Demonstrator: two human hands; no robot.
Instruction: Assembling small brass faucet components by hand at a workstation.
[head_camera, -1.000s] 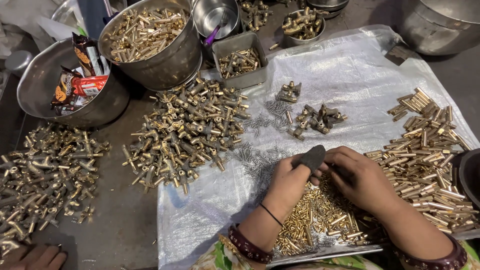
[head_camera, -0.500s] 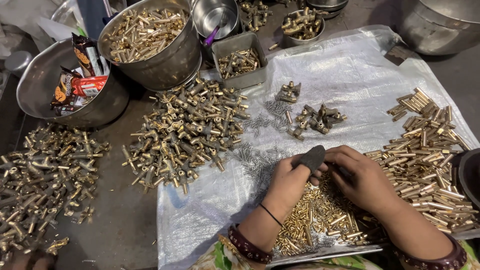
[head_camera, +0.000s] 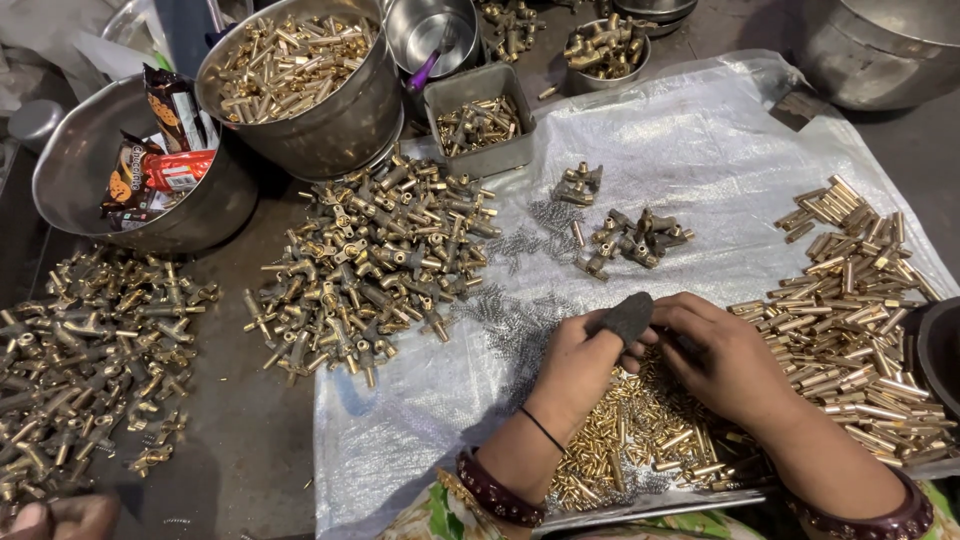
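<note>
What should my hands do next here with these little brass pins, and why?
Probably lower the right hand to pick one small brass pin from the heap just beneath it. Both hands meet above that heap, and the left hand, its thumb in a dark cover, looks ready to steady a piece. What the fingers already hold is hidden, so this is a guess.

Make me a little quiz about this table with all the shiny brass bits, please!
1. True or false: the left hand wears a dark cover on one finger.
2. Which lies beside the right hand? A) brass tubes B) a banana C) a book
3. What holds the snack packets?

Key: 1 true. 2 A. 3 A steel bowl, at the far left of the table.
</note>
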